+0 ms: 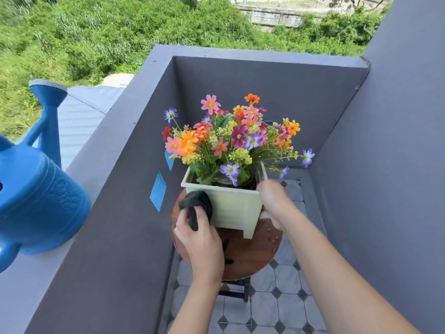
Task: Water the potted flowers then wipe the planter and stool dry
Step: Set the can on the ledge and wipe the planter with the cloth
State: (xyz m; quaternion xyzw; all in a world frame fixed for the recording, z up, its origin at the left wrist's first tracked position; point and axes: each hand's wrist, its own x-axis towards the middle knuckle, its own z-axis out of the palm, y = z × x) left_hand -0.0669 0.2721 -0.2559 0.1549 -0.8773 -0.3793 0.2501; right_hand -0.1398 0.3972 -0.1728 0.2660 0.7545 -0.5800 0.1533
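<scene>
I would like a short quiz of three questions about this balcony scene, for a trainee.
1. True or false: the watering can stands on the floor tiles.
2. Which hand presses the dark cloth against the planter? A) left B) right
3. Fill in: water drops show on the round wooden ____ under the planter.

Key
1. False; it rests on the ledge of the wall.
2. A; the left hand holds the cloth, the right hand steadies the planter's other side.
3. stool
</scene>
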